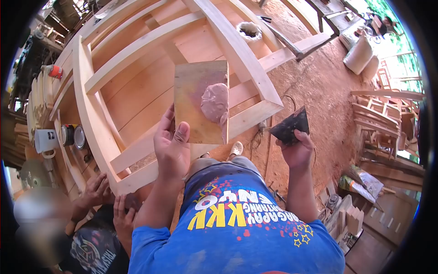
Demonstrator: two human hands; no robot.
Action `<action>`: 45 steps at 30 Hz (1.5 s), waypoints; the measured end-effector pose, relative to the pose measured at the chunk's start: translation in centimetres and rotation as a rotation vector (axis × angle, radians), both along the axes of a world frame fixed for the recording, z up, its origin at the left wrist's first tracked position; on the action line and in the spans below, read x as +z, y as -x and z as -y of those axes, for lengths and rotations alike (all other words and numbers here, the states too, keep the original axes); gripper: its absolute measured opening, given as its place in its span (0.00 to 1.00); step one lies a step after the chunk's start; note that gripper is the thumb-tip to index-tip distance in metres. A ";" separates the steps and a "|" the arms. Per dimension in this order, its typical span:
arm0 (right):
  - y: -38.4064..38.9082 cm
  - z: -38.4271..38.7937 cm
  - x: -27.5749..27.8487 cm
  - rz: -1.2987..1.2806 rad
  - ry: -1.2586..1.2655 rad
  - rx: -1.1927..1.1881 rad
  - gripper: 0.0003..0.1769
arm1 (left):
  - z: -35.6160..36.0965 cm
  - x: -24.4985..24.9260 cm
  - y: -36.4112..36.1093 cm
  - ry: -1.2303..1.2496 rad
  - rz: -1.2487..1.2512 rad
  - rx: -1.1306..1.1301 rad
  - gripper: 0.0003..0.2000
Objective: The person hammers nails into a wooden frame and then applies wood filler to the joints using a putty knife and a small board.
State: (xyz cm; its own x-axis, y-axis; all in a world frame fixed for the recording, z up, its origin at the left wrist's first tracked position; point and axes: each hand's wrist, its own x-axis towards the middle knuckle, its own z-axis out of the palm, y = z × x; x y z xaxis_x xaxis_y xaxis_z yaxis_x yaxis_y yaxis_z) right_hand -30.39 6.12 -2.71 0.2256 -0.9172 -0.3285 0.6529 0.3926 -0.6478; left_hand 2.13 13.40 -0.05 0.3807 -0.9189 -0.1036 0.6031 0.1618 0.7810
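Note:
My left hand [172, 148] grips the lower edge of a flat wooden board [188, 98], thumb in front and fingers behind. A lump of pink putty [214, 102] sits on the board's right half, with some smeared at the edge. In my right hand [297, 150] is a dark, roughly triangular putty spreader [292, 127], pinched at its lower edge and apart from the board. Beyond both hands stands a large pale wooden frame [244, 57] with curved and straight rails; the board hides part of it.
At lower left, a co-worker's hands [93, 194] are near the frame's corner. A white mug [44, 140] and round cans [79, 137] stand at left. A white bucket [249, 31] is beyond the frame. Stacked wooden pieces [378, 114] and a sack [358, 55] line the right.

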 end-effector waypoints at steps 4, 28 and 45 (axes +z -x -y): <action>0.2 0.5 0.8 0.049 0.064 -0.013 0.25 | -0.1 0.2 0.3 -0.005 0.052 -0.021 0.37; 14.8 30.3 1.5 -0.226 0.173 -0.058 0.19 | 20.6 5.8 24.0 -0.357 -0.003 0.004 0.27; 17.1 37.1 -4.1 -0.244 0.027 -0.002 0.17 | 27.2 -5.8 28.6 -0.708 -0.007 0.346 0.29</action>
State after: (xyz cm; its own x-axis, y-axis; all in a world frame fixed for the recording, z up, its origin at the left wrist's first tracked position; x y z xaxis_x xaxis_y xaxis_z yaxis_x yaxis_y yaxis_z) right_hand -47.50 -31.02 -6.77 0.1406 -0.9268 -0.3484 0.4767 0.3718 -0.7966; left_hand -26.50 -13.85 -5.81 0.6304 -0.4627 -0.6233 0.6144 -0.1933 0.7649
